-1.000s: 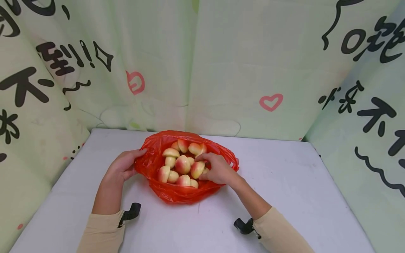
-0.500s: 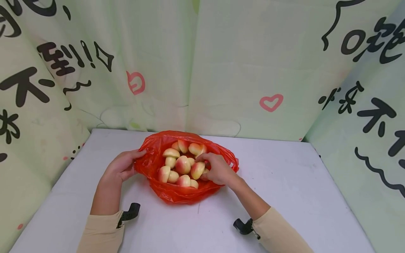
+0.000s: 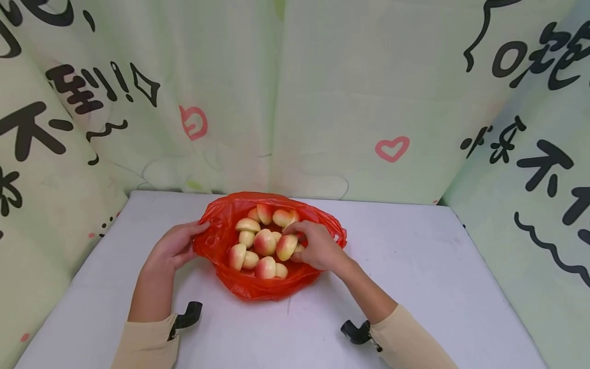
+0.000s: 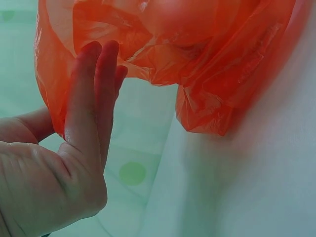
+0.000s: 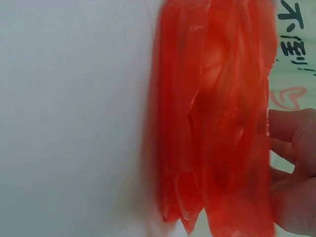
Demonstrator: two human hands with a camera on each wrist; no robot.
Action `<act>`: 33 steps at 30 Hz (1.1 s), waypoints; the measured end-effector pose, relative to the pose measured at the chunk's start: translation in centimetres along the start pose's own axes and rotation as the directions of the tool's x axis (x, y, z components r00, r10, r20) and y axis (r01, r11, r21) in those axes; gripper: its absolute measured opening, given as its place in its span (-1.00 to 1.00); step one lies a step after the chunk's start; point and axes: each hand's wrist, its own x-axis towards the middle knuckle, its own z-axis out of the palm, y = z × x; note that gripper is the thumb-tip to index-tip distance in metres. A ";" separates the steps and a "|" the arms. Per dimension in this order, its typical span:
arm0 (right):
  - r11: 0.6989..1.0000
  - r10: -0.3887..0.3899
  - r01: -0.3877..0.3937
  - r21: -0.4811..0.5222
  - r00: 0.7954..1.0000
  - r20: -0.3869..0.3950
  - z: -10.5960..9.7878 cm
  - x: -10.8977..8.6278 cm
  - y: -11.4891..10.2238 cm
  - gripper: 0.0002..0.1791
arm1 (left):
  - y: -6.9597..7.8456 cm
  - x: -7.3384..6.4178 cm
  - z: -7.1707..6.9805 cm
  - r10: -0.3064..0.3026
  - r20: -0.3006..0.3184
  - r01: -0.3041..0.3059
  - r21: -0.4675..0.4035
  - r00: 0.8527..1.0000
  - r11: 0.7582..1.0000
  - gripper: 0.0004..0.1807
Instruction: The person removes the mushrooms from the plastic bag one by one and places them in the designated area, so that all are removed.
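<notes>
Only a slight drift of the head view since the earlier frame, and now pinching the red bag (image 3: 258, 288), lower centre, by its left rim with the left hand (image 3: 172, 248), grasping one mushroom (image 3: 286, 248) inside with the right hand (image 3: 318, 249), on the desk (image 3: 415, 266)!

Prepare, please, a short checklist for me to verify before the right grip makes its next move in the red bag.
1. Mouth of the red bag open: ok, the mushrooms inside are visible.
2. Left grip holding the bag's edge: ok, thumb and fingers lie on opposite sides of the film.
3. Right grip at the nearest mushroom: ok.
4. Firm hold on that mushroom: cannot tell, the contact is partly hidden.
5. Free space around it: not ok, other mushrooms lie close.
</notes>
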 end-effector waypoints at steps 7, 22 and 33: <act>1.000 -0.008 0.008 0.017 1.000 -0.030 -1.0 -0.6 -0.7 -0.45 | -0.2 -0.1 -0.1 0.015 0.014 -0.015 -0.027 1.000 1.000 -0.51; 0.994 -0.087 0.093 0.065 0.992 -0.088 -2.2 -1.5 -0.2 -0.47 | -0.2 -0.4 -0.6 0.011 0.023 -0.011 -0.013 1.000 1.000 -0.42; 0.991 -0.069 0.083 0.109 0.990 -0.121 -4.2 -2.8 0.5 -0.49 | -0.5 -0.2 -0.3 0.003 0.029 -0.003 0.014 1.000 1.000 -0.35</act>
